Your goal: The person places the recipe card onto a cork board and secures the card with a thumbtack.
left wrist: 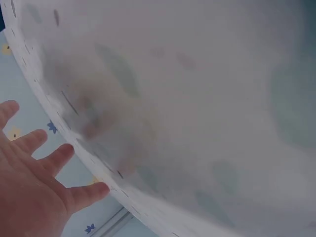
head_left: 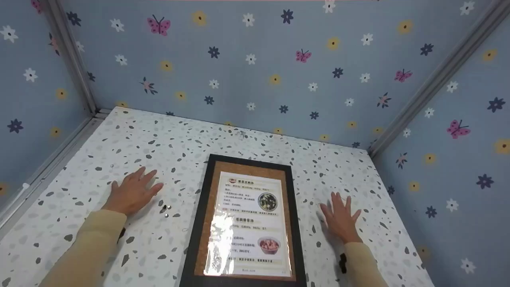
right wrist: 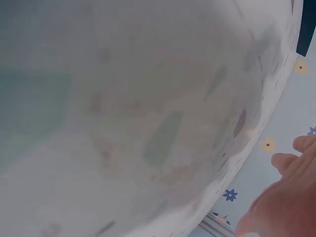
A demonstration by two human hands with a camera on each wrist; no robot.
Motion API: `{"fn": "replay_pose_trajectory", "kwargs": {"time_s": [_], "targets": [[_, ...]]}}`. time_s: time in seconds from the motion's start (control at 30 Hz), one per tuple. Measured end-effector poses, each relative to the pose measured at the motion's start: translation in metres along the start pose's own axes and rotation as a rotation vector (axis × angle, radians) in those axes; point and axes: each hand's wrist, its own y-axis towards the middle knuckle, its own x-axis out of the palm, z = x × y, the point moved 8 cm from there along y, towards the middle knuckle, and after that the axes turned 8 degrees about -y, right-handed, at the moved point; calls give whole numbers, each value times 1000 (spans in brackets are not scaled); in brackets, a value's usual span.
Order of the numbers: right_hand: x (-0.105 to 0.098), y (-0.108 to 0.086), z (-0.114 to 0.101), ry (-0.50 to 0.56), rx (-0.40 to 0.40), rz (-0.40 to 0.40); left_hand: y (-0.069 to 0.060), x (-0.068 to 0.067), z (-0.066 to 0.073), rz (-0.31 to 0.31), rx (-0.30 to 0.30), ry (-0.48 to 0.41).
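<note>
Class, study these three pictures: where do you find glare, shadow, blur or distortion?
Head view: white glare washes out the lower left of the sheet, and a soft shadow lies beside the right hand; left wrist view: the tabletop is blurred, its edge bowed, probably by the lens, while the left hand looks sharper; right wrist view: blurred tabletop again, clearer wall.

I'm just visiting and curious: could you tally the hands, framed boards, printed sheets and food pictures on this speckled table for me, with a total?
Hands: 2 (left hand, right hand)
Framed board: 1
Printed sheet: 1
Food pictures: 2 (upper picture, lower picture)
Total: 6
</note>
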Motion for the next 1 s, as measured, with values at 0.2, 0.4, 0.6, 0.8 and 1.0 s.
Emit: {"fn": "replay_pose_trajectory", "kwargs": {"time_s": [0.2, 0.4, 0.6, 0.8, 1.0], "targets": [[11, -1, -3, 42, 25, -52, 2, 3, 9, 39, 14, -14], [9, -6, -46, 158, -97, 22, -2, 9, 26, -16, 61, -90], [1, -17, -111, 263, -367, 77, -7, 12, 51, -121, 140, -149], [11, -27, -147, 296, -484, -52, -12, 14, 70, -144, 207, -90], [26, -30, -156, 240, -499, -145, -16, 14, 73, -136, 215, -44]]}}
